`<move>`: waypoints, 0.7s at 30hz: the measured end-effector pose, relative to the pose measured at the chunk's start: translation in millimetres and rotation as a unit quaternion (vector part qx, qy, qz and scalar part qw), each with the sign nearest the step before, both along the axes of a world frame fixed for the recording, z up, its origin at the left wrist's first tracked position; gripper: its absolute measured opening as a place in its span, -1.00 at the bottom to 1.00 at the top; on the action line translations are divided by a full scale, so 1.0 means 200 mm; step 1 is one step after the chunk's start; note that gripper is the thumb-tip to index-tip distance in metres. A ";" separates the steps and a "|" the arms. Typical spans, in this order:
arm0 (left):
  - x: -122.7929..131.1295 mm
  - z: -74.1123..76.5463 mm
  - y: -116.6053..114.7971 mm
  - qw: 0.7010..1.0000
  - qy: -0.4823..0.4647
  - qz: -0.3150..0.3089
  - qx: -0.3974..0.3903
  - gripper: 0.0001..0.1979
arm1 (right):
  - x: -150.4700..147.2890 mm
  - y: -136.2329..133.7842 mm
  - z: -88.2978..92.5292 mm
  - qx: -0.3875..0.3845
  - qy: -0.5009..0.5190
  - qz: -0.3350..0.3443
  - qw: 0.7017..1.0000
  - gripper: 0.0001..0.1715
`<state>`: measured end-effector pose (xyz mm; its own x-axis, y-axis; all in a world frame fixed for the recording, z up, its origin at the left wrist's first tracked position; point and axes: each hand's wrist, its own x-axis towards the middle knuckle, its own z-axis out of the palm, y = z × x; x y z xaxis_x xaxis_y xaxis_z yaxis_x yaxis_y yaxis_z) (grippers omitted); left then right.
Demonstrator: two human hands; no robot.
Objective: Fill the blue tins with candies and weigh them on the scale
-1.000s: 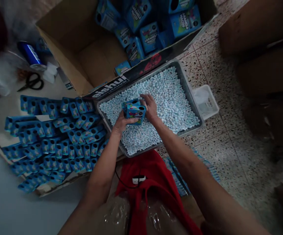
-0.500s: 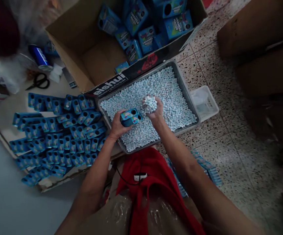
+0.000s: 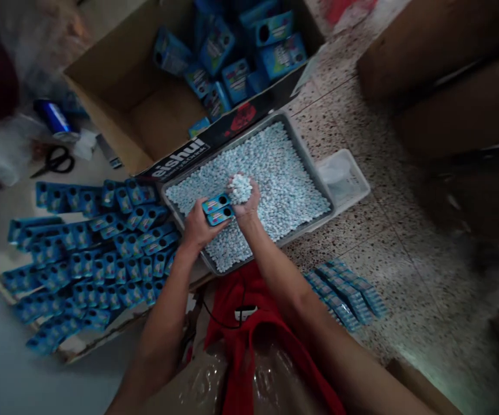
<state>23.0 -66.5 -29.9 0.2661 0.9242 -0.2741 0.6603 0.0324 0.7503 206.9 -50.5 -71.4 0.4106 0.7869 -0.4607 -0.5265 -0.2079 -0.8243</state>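
Two small blue candy boxes (image 3: 218, 210), side by side with round holes in their tops, are gripped in my left hand (image 3: 197, 225). Cupped beside them, my right hand (image 3: 249, 207) carries a heaped handful of pale blue and white candies (image 3: 240, 188), close to the boxes' hole ends. Both hands are over a grey tray (image 3: 307, 155) filled with the same candies. To the left, rows of blue candy boxes (image 3: 102, 265) with holes in their tops stand on the table.
A large cardboard carton (image 3: 115, 104) holding loose blue boxes stands behind the tray. Scissors (image 3: 59, 160) and a blue can (image 3: 55, 118) lie at the left. A clear plastic container (image 3: 344, 178) adjoins the tray's right side. Wrapped blue packs (image 3: 348, 294) are on the speckled floor; brown cartons (image 3: 457, 109) stand right.
My right hand with its candies has moved left, right up to the boxes. The two boxes now sit more evenly side by side. The whole view has shifted slightly.
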 end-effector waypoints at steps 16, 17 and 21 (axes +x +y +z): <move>0.22 0.47 -0.16 0.987 0.126 0.085 0.055 -0.13 | 0.25 -0.14 0.74 -0.042 0.448 -0.056 0.891 -0.74; 0.24 0.49 -0.17 0.986 0.122 0.093 0.058 -0.12 | 0.27 -0.14 0.77 -0.038 0.452 -0.053 0.890 -0.73; 0.30 0.55 -0.15 0.984 0.156 0.087 0.012 -0.08 | 0.31 -0.11 0.85 -0.026 0.462 -0.063 0.884 -0.73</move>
<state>82.0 -95.6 80.0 0.0098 0.9557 -0.2943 0.8453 0.1493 0.5131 269.7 -73.1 99.4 -0.0782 0.7299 -0.6791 -0.9919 -0.1252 -0.0204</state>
